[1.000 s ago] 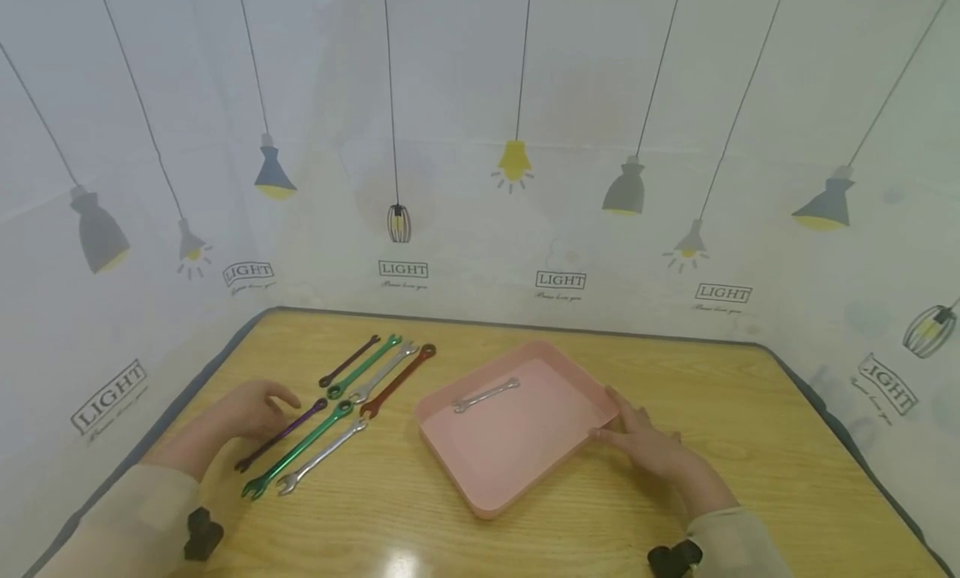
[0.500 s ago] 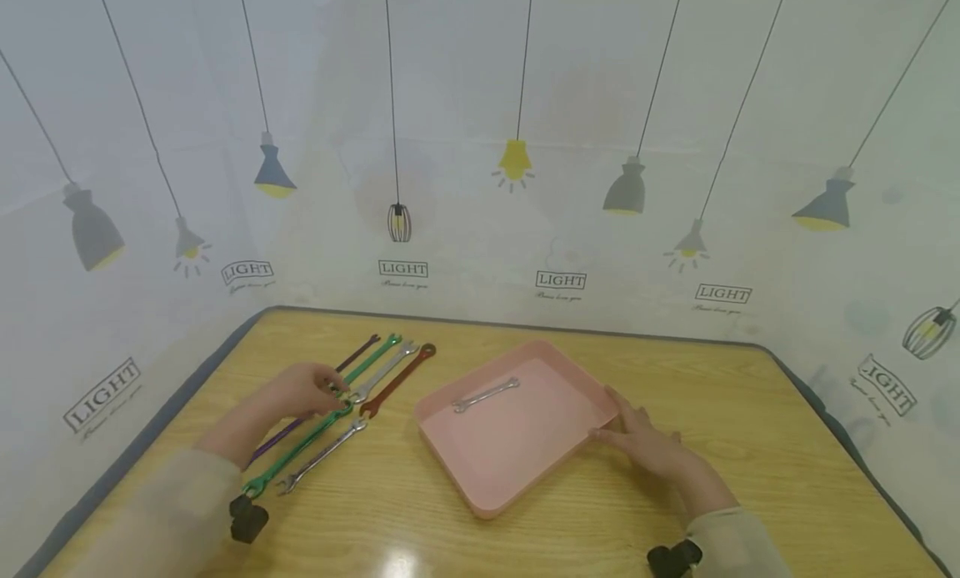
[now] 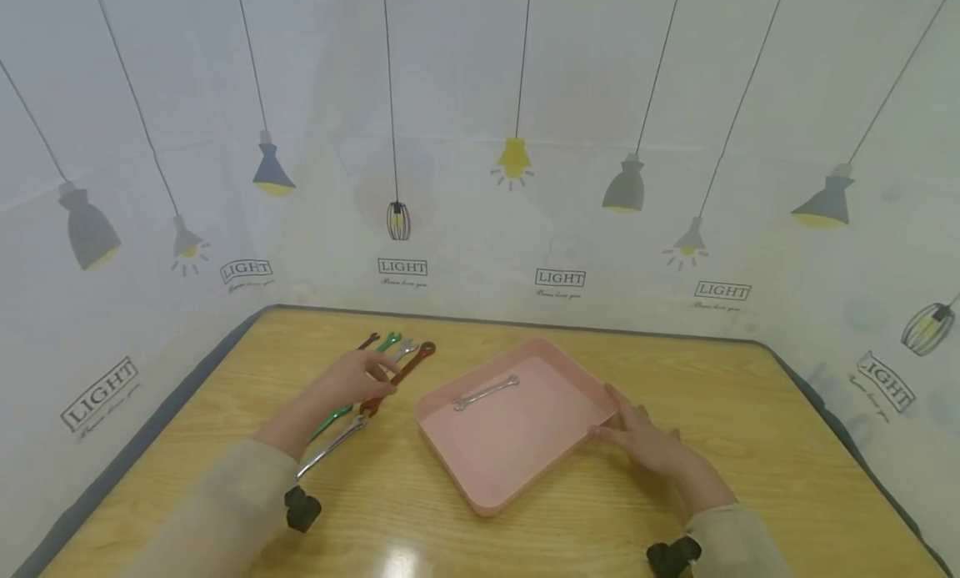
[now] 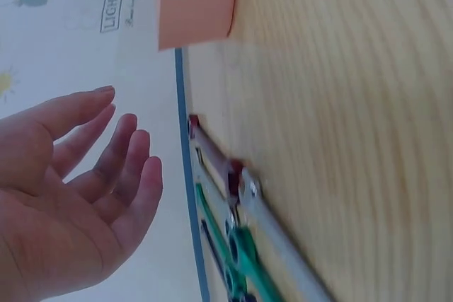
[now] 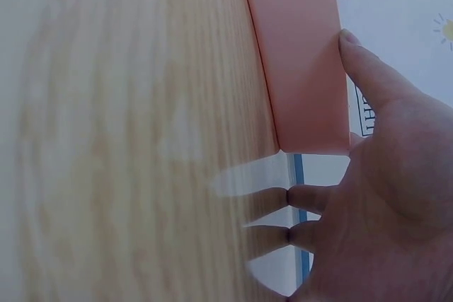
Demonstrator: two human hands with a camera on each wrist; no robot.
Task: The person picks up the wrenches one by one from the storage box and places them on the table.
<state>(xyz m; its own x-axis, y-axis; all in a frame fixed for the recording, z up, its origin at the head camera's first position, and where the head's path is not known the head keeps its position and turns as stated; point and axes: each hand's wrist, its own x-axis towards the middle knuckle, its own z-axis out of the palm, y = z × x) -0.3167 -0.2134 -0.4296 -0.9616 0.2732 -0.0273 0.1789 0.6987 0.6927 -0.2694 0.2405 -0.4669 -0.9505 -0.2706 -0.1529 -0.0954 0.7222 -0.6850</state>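
My left hand (image 3: 354, 381) is over the group of wrenches, fingers loosely bent, and nothing shows between them in the left wrist view. Its fingertips overlap the red wrench (image 3: 415, 362) in the head view. Around it lie a silver wrench (image 3: 334, 444), a green wrench (image 3: 390, 342) and other wrenches, partly hidden by the hand and forearm. A pink tray (image 3: 517, 471) stands to the right with one small silver wrench (image 3: 487, 393) inside. My right hand (image 3: 647, 441) holds the tray's right corner, thumb (image 5: 375, 72) at the rim and fingers along the adjoining side.
Everything stands on a wooden table (image 3: 420, 520) with a dark border. Behind it hangs a pale cloth (image 3: 465, 94) printed with lamps. A black wrist camera (image 3: 302, 509) sits under the left sleeve, and another black camera (image 3: 673, 556) under the right.
My left hand has moved right and away from me, from beside the purple wrench at the left across the wrenches to the red one. The right hand and tray stay put.
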